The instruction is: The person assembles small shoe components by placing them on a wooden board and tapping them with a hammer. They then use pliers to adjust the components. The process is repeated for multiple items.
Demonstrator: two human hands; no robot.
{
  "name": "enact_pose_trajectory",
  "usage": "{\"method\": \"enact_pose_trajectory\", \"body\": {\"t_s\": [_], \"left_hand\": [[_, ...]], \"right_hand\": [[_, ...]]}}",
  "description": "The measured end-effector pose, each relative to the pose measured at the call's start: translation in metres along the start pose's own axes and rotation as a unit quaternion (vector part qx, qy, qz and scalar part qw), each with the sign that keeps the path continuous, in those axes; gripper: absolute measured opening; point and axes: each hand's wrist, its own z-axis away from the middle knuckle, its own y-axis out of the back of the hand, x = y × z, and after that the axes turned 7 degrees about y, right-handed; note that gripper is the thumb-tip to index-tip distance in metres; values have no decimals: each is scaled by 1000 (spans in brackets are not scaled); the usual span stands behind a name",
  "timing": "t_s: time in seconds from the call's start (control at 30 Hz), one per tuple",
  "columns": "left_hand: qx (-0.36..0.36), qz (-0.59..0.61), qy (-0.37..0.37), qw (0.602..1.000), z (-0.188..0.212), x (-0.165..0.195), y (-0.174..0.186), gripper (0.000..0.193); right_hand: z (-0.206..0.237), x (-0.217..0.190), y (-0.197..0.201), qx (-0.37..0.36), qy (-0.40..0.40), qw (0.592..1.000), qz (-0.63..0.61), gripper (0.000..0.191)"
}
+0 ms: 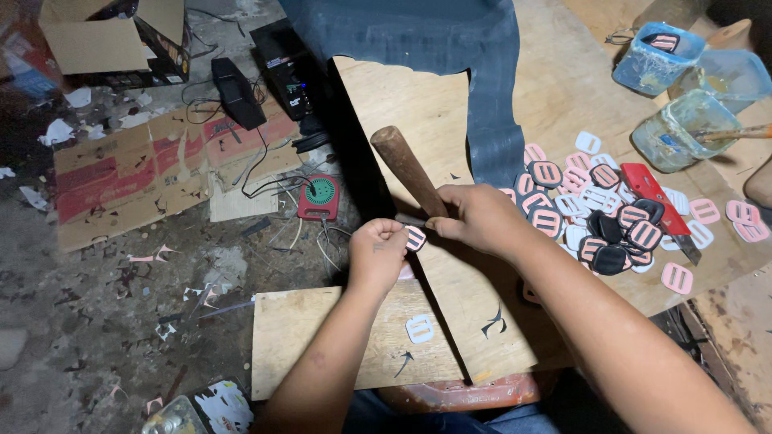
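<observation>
My left hand [375, 253] pinches a small pink slotted piece [415, 238] over a wooden board [322, 337]. My right hand [476, 217] grips a tool with a brown wooden handle [406, 169] that points up and away; its working end meets the piece between my hands. A white slotted piece [420, 329] lies on the board below my hands.
A pile of pink, white and black slotted pieces [607, 217] lies at right with a red utility knife [658, 201]. Plastic tubs [683, 128] stand at the back right. A dark sheet [450, 56], cardboard [145, 169] and electronics [281, 72] lie on the floor.
</observation>
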Motion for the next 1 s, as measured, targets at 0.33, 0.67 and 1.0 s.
{"method": "enact_pose_trajectory", "body": {"t_s": [0.33, 0.67, 1.0], "left_hand": [[20, -158, 27, 987, -6, 13, 5, 17], [9, -310, -34, 950, -13, 27, 17, 15], [-52, -69, 100, 991, -6, 12, 19, 16]], "right_hand": [[26, -13, -20, 67, 35, 996, 48, 25], [34, -10, -28, 101, 45, 993, 40, 23], [37, -4, -38, 128, 5, 992, -7, 24]]}}
